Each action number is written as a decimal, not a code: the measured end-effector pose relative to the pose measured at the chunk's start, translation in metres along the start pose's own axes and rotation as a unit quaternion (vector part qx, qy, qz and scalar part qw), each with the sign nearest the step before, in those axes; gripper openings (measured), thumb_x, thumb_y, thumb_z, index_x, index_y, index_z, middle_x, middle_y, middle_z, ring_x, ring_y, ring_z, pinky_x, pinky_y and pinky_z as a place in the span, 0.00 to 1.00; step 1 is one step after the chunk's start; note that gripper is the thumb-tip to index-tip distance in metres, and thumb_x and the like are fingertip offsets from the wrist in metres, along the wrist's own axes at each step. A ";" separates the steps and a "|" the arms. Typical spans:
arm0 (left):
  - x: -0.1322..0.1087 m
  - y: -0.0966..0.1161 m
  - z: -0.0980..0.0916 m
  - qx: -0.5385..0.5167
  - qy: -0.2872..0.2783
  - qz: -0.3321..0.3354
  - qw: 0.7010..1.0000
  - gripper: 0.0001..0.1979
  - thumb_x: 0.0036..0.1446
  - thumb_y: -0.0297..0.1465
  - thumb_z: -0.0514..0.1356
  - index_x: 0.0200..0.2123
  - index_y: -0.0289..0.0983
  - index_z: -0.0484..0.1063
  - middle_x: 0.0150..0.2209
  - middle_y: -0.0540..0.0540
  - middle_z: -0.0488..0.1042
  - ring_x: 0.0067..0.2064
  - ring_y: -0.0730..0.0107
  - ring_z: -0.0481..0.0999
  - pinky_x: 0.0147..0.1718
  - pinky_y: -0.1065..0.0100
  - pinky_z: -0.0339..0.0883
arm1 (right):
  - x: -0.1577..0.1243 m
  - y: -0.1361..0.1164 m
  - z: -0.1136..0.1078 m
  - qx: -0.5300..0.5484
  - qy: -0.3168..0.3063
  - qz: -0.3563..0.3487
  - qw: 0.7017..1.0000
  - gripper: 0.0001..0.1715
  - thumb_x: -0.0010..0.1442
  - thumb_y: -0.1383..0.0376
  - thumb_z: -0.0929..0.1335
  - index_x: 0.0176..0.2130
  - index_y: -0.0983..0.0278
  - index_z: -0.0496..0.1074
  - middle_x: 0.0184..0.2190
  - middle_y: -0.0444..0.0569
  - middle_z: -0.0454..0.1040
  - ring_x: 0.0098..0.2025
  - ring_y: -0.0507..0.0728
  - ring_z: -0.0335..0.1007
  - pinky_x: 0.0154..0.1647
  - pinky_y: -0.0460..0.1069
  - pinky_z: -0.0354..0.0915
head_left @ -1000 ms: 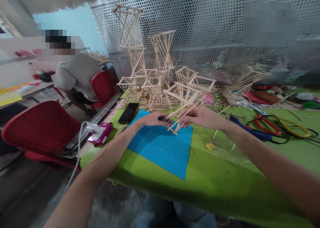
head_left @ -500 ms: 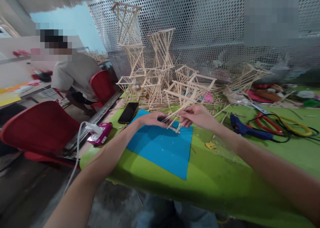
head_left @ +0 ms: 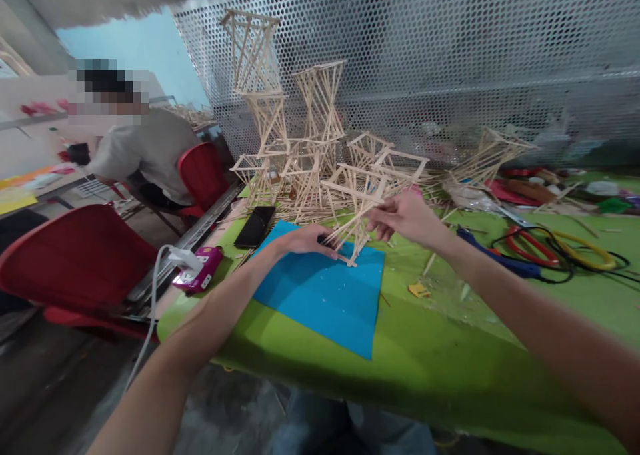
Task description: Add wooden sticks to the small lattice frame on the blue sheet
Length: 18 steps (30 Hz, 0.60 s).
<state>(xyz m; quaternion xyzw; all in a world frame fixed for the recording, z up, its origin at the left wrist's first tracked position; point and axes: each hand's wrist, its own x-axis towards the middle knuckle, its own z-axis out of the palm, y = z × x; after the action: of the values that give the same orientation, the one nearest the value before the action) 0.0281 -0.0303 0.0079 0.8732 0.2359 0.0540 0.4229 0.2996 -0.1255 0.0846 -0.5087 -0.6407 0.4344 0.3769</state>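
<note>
Item: stick frame (head_left: 356, 232), standing on the blue sheet (head_left: 320, 295).
Left hand (head_left: 303, 240): fingers pinched on the frame's lower sticks, at the sheet's far edge.
Right hand (head_left: 405, 216): pinching the frame's upper end, above the sheet.
Handling: likely fragile; steady the base, grip lightly, avoid twisting the joints.

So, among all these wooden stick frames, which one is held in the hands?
The small stick frame over the blue sheet, pinched between the left hand and right hand. The other stick frames stand untouched behind.
</note>
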 end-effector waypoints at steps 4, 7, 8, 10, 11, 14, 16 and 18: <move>-0.003 -0.001 0.000 0.002 0.011 0.000 1.000 0.18 0.60 0.49 0.71 0.44 0.42 0.80 0.46 0.46 0.82 0.47 0.61 0.80 0.44 0.69 0.69 | 0.006 -0.003 -0.031 0.022 0.049 -0.042 0.998 0.25 0.54 0.48 0.82 0.37 0.66 0.84 0.34 0.55 0.86 0.27 0.55 0.81 0.28 0.47 0.80; -0.005 0.001 0.000 0.009 0.019 -0.010 1.000 0.19 0.59 0.51 0.71 0.44 0.43 0.80 0.45 0.48 0.82 0.47 0.61 0.81 0.44 0.70 0.69 | 0.011 0.000 -0.041 0.045 0.081 -0.050 0.994 0.22 0.57 0.48 0.80 0.40 0.64 0.85 0.35 0.53 0.86 0.28 0.54 0.80 0.30 0.48 0.80; -0.005 0.001 0.000 0.011 0.021 -0.010 1.000 0.19 0.59 0.51 0.71 0.45 0.44 0.81 0.46 0.48 0.83 0.48 0.61 0.81 0.44 0.70 0.69 | 0.012 0.001 -0.041 0.045 0.089 -0.054 0.994 0.22 0.57 0.48 0.80 0.39 0.63 0.85 0.35 0.54 0.85 0.28 0.54 0.79 0.30 0.49 0.80; -0.004 0.002 0.000 0.013 0.025 -0.007 1.000 0.19 0.58 0.49 0.72 0.45 0.44 0.82 0.48 0.49 0.84 0.50 0.61 0.81 0.45 0.71 0.68 | 0.013 0.003 -0.040 0.020 0.109 -0.075 0.991 0.22 0.58 0.48 0.79 0.39 0.63 0.85 0.35 0.54 0.85 0.29 0.55 0.80 0.31 0.50 0.79; -0.003 0.002 0.000 0.015 0.027 -0.003 1.000 0.19 0.58 0.49 0.72 0.46 0.44 0.82 0.49 0.49 0.84 0.52 0.60 0.81 0.46 0.72 0.68 | 0.014 0.004 -0.039 -0.003 0.122 -0.092 0.988 0.22 0.59 0.47 0.79 0.39 0.63 0.84 0.35 0.54 0.85 0.30 0.55 0.80 0.30 0.50 0.79; -0.001 0.000 -0.001 0.022 0.030 0.011 0.999 0.18 0.59 0.48 0.72 0.46 0.44 0.83 0.50 0.47 0.84 0.53 0.61 0.82 0.48 0.72 0.68 | 0.015 0.007 -0.038 -0.072 0.159 -0.142 0.974 0.21 0.60 0.47 0.77 0.39 0.62 0.84 0.34 0.53 0.84 0.31 0.56 0.79 0.27 0.50 0.76; -0.001 -0.001 -0.001 0.022 0.029 0.018 0.999 0.18 0.59 0.48 0.72 0.46 0.43 0.84 0.49 0.47 0.85 0.51 0.61 0.82 0.47 0.71 0.69 | 0.016 0.008 -0.039 -0.091 0.165 -0.157 0.969 0.21 0.61 0.47 0.77 0.40 0.61 0.84 0.35 0.53 0.84 0.30 0.56 0.78 0.26 0.50 0.75; -0.001 -0.001 -0.001 0.015 0.024 0.017 0.999 0.18 0.58 0.48 0.72 0.45 0.43 0.84 0.48 0.48 0.85 0.51 0.61 0.83 0.47 0.71 0.69 | 0.017 0.008 -0.041 -0.096 0.157 -0.156 0.970 0.22 0.62 0.47 0.76 0.43 0.61 0.84 0.35 0.53 0.84 0.31 0.57 0.77 0.26 0.51 0.73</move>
<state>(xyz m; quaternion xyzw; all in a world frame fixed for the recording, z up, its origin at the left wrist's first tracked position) 0.0267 -0.0291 0.0079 0.8816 0.2321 0.0787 0.4034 0.3369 -0.1010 0.0913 -0.4981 -0.6838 0.2208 0.4853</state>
